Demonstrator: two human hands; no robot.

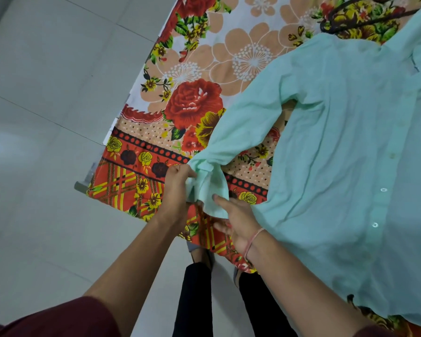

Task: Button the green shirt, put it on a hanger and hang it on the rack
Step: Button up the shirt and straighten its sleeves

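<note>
both hands pinch the cuff (pixel 209 188), left hand (pixel 178 188) outside and right hand (pixel 236 224) nearer, probably to button it while the green shirt (pixel 338 142) lies flat on the flowered sheet (pixel 156 142).

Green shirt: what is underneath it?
The flowered sheet lies under the green shirt. A dark hanger shows at its collar end; whether it reaches underneath, and anything else the body covers, cannot be seen.

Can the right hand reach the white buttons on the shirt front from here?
Probably yes: the buttons lie bare on the green shirt beside the right hand, nothing between; it must first release the cuff.
</note>
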